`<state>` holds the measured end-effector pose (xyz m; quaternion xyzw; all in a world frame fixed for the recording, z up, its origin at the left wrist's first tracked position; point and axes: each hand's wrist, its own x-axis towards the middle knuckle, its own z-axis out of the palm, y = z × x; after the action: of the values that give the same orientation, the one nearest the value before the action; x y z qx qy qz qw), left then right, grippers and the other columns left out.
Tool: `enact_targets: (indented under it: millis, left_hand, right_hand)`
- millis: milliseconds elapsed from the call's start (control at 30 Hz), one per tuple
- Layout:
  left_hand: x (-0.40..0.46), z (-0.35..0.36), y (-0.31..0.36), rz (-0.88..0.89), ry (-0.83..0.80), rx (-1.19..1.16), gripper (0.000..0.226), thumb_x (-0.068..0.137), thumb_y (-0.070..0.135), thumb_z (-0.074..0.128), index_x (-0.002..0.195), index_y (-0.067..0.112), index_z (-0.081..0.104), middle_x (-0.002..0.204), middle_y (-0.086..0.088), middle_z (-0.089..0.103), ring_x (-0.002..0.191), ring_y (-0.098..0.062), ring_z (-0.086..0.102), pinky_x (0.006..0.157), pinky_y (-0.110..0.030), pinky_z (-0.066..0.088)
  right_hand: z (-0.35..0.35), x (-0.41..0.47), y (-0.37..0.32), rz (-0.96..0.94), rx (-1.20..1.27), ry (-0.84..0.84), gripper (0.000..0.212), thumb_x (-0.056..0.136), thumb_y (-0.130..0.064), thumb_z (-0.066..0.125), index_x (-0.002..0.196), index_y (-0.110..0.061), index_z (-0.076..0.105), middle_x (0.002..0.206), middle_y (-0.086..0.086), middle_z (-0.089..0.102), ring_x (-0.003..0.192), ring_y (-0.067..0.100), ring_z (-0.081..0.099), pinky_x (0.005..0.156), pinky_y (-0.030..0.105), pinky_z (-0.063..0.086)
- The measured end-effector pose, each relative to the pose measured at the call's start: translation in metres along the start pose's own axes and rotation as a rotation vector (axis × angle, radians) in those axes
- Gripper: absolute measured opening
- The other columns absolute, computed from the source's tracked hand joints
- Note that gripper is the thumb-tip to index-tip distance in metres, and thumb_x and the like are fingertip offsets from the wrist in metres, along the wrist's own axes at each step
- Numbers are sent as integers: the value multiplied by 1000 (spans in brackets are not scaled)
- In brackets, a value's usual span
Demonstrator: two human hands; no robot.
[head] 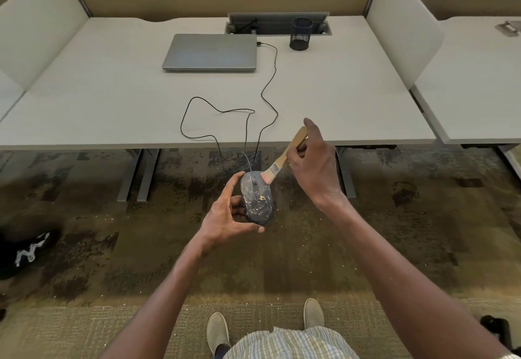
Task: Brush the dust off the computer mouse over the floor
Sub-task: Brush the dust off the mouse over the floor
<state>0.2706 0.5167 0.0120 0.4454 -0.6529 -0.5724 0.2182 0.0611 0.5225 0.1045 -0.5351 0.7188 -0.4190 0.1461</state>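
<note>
A dark mouse streaked with pale dust, a tan-handled brush, mottled brown carpet.

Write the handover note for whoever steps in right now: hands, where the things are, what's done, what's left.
Left hand: holds the dark wired computer mouse from its left side and underneath, out over the patterned carpet floor, clear of the pale desk.
Right hand: grips the wooden-handled flat paintbrush; its bristles touch the mouse's front right edge.
Mouse cable loops back across the desk towards the closed grey laptop.
Done: mouse lifted off the desk, brushing under way.
Left: pale dust streaks and a yellowish speck cover the top of the mouse; brush them off over the floor.
</note>
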Motion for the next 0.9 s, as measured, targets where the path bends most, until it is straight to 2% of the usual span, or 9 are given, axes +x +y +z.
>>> enact_targets:
  millis: [67, 133, 267, 333, 400, 533, 633, 800, 900]
  left_hand:
    - [-2, 0, -2, -1, 1, 0, 132, 58, 10, 98, 157, 39, 15, 119, -4, 73, 105, -14, 74, 103, -46, 54]
    - [-2, 0, -2, -3, 1, 0, 133, 57, 12, 98, 156, 40, 14, 120, -4, 73, 105, -14, 74, 103, -47, 54]
    - [-1, 0, 1, -6, -5, -12, 132, 57, 11, 98, 156, 41, 15, 118, -3, 74, 104, -15, 74, 103, -47, 54]
    - [0, 0, 2, -5, -6, -18, 133, 53, 20, 99, 155, 44, 17, 118, -3, 74, 104, -16, 74, 102, -49, 54]
    - [1, 0, 3, -9, -4, -19, 134, 50, 24, 98, 155, 44, 17, 119, -3, 74, 104, -16, 74, 102, -49, 54]
    - [1, 0, 1, -23, 14, -15, 134, 55, 14, 99, 156, 41, 16, 120, -4, 73, 105, -17, 74, 102, -49, 54]
    - [0, 0, -1, -28, 19, 3, 133, 55, 15, 99, 155, 42, 16, 121, -2, 73, 105, -15, 74, 102, -49, 54]
    - [1, 2, -2, -27, 25, 6, 133, 53, 21, 100, 154, 45, 16, 124, -4, 71, 107, -17, 73, 102, -48, 55]
    - [3, 3, -1, -28, 28, -4, 134, 55, 15, 99, 155, 43, 15, 123, -5, 72, 106, -18, 74, 100, -47, 56]
  right_hand:
    - [-1, 2, 4, -13, -51, 8, 62, 96, -7, 65, 150, -5, 36, 79, 5, 69, 67, 17, 70, 63, 28, 61]
    - [-2, 4, 4, -25, -64, 19, 60, 96, -7, 64, 150, -5, 37, 79, 7, 71, 67, 18, 71, 64, 32, 63]
    - [-2, 5, -3, -55, 4, 43, 63, 94, -9, 68, 149, -4, 38, 81, 5, 71, 68, 15, 71, 64, 14, 58]
    - [0, 4, -8, -54, 44, 34, 63, 94, -8, 69, 149, -4, 38, 80, 4, 70, 68, 14, 71, 61, 8, 53]
    - [2, 1, -10, -45, 60, 15, 63, 94, -8, 68, 149, -4, 37, 81, 6, 71, 69, 16, 72, 63, 11, 56]
    - [3, -7, -10, -41, 35, -9, 62, 95, -7, 66, 149, -4, 37, 79, 7, 70, 68, 17, 72, 64, 29, 62]
    - [2, -11, -7, -44, -8, -28, 62, 94, -7, 67, 148, -2, 38, 78, 7, 70, 67, 18, 71, 63, 35, 61]
    - [-4, -12, -12, -45, 38, 6, 63, 93, -8, 68, 148, -3, 39, 79, 7, 72, 69, 15, 72, 66, 26, 61]
    - [-2, -14, -16, -70, 43, -10, 62, 93, -9, 68, 148, -4, 39, 79, 5, 72, 67, 14, 72, 63, 26, 61]
